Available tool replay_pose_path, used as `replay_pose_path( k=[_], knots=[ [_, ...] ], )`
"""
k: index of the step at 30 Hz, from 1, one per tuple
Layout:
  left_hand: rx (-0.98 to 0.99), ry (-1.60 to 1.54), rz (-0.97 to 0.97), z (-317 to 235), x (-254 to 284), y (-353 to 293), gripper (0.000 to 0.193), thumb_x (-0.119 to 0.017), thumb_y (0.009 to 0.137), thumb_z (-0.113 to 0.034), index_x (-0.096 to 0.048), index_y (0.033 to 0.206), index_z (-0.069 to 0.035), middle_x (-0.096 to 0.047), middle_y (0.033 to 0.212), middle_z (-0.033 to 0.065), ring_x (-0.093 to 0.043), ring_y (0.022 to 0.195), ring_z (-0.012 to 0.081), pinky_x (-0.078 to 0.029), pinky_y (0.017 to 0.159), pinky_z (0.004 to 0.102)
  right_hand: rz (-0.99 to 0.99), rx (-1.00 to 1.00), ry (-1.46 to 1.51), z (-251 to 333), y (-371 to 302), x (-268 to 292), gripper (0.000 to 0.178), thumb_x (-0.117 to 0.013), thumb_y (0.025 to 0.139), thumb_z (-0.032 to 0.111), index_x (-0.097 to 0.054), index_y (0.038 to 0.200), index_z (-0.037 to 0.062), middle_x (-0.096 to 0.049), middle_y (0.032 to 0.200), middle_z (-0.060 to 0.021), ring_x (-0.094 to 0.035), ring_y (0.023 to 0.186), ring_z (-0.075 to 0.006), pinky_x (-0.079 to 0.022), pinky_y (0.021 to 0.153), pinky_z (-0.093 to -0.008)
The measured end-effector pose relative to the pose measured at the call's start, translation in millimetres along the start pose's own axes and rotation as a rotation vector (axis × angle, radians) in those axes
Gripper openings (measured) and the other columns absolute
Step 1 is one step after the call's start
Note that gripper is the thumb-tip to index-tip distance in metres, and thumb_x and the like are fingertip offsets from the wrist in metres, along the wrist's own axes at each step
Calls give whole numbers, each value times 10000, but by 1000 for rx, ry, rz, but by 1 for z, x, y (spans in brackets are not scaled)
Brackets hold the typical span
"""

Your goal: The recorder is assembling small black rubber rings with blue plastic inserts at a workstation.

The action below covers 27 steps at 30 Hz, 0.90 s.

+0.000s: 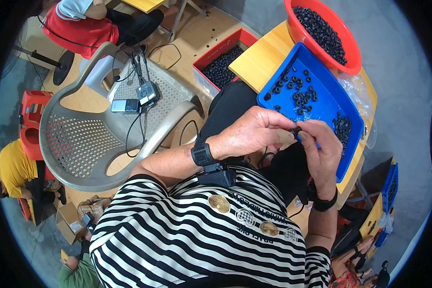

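Blue tray (329, 77) is only partly covered and the red tub (354, 66) beside it is heaped, so I'd guess there's loads to go, while the left hand (261, 130) and right hand (323, 146) pinch one small black part (296, 130) by the tray's near edge, can't tell if it's finished.

Head view: single fisheye, head-worn, facing steeply down; left hand (255, 130) and right hand (323, 143) near, tabletop (260, 61) corner beyond.
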<state>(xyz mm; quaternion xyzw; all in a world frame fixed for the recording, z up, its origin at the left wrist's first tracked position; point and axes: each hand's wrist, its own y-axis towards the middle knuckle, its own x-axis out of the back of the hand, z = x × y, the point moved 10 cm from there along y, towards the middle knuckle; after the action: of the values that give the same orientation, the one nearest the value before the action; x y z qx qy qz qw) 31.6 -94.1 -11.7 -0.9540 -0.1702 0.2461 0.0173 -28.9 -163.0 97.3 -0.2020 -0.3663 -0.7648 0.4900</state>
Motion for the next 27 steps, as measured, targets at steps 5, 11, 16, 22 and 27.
replay_pose_path(
  k=[5,11,16,22,27],
  knots=[
    [-39,45,0,0,-1,0,267,-528,829,-11,-620,1076,30,-632,778,39,-557,624,63,-475,595,205,52,96,-89,9,0,-2,197,-645,740,-64,-666,919,16,-629,845,-114,-637,728,-226,-514,626,-287],
    [-36,-10,38,2,-5,-1,234,-557,847,-44,-628,1059,24,-602,735,1,-514,610,40,-447,572,195,145,136,-109,8,-3,-11,248,-664,723,-48,-659,962,20,-613,860,-117,-627,707,-231,-509,591,-291],
    [45,32,52,3,-5,-2,241,-547,869,-29,-620,1096,4,-654,923,39,-580,735,65,-484,670,201,32,171,-110,9,-13,-17,379,-729,640,-7,-623,1003,20,-587,887,-133,-605,720,-254,-505,592,-303],
    [22,40,53,1,-1,-1,224,-557,876,-46,-625,1084,1,-655,894,25,-574,735,56,-483,670,200,-134,211,-183,7,-22,-22,455,-701,592,-36,-576,1023,34,-574,926,-120,-560,701,-215,-478,598,-287],
    [14,81,31,-1,5,1,215,-571,874,-58,-630,1072,0,-654,872,22,-569,733,52,-481,671,200,-178,164,-255,9,-20,-26,404,-679,585,-37,-566,970,8,-579,902,-148,-608,781,-299,-522,670,-351]
  ],
)
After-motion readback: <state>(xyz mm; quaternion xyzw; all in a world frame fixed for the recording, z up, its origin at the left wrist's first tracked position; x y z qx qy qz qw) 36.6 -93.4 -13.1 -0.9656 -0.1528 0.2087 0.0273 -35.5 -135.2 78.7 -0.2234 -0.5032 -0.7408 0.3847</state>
